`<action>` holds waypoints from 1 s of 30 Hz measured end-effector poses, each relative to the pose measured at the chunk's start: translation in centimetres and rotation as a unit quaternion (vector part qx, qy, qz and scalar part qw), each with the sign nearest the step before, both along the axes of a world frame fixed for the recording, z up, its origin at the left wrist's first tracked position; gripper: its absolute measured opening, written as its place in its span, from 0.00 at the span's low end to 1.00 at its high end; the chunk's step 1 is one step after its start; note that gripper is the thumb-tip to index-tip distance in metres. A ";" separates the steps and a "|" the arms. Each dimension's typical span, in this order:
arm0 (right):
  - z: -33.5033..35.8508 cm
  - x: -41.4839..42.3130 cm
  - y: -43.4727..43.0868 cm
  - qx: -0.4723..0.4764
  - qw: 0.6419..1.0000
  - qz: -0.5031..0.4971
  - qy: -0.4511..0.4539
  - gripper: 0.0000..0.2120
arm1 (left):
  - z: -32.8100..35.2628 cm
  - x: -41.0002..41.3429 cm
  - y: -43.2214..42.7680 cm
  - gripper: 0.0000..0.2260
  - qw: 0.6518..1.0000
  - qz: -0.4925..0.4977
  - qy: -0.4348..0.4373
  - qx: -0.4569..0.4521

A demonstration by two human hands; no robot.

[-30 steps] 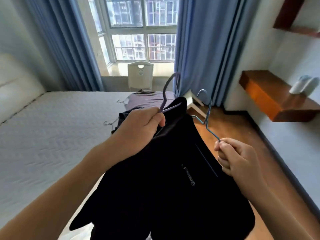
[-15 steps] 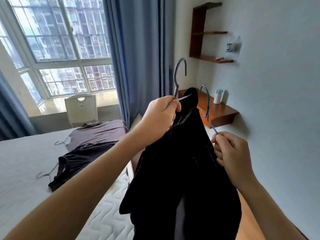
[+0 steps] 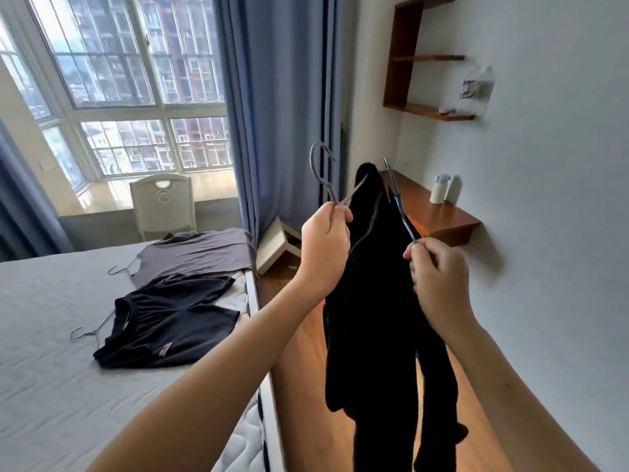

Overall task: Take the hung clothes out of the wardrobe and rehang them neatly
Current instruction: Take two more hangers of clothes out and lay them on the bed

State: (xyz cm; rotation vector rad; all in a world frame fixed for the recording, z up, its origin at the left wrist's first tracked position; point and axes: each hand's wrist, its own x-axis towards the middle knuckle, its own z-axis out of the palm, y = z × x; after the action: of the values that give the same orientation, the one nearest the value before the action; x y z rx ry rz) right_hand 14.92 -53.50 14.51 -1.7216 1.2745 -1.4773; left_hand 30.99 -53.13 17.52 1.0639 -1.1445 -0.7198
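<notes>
Hands (image 3: 325, 247) (image 3: 439, 284) hold hangers with black clothes (image 3: 377, 301) beside bed (image 3: 51, 335).

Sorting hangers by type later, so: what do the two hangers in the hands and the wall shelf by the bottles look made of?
Grey-purple hanger in the left hand: thin bent wire, probably metal under a matte coating. Blue hanger pinched by the right hand: equally thin wire, coated blue, slightly glossy. Wall shelf: reddish-brown wood or wood veneer, smooth with a soft sheen; which of the two cannot be told.

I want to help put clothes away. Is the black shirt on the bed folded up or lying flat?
Lying flat. The black shirt is spread open on the bed, with a wire hanger at its neck.
</notes>
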 end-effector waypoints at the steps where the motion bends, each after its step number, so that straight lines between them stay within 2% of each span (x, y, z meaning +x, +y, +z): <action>1: -0.8 1.1 0.0 0.012 1.000 0.010 0.002 0.15 | -1.4 1.6 0.1 0.14 1.000 0.016 0.005 0.003; 6: -5.8 8.5 1.1 0.061 0.997 0.049 0.015 0.15 | -9.3 11.0 2.0 0.14 0.991 0.120 0.032 0.054; 14: -16.3 23.9 5.9 0.102 0.993 0.028 0.044 0.16 | -22.3 31.0 9.7 0.14 0.963 0.217 0.055 0.148; 20: -25.8 36.6 10.3 0.162 0.984 0.011 0.071 0.14 | -35.5 46.1 16.3 0.13 0.912 0.308 0.001 0.271; 24: -31.3 43.8 12.9 0.200 0.978 0.026 0.063 0.15 | -43.1 53.1 20.1 0.12 0.876 0.338 0.014 0.343; 30: -35.3 53.3 16.4 0.208 0.973 0.093 0.047 0.14 | -49.3 61.0 24.2 0.12 0.848 0.373 0.040 0.373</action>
State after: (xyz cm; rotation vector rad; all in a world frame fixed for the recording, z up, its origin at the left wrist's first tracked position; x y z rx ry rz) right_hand 68.19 -37.10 -20.76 -1.5907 1.3184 -0.9509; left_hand 92.04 -28.90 -31.76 1.9606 -0.2603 -0.5584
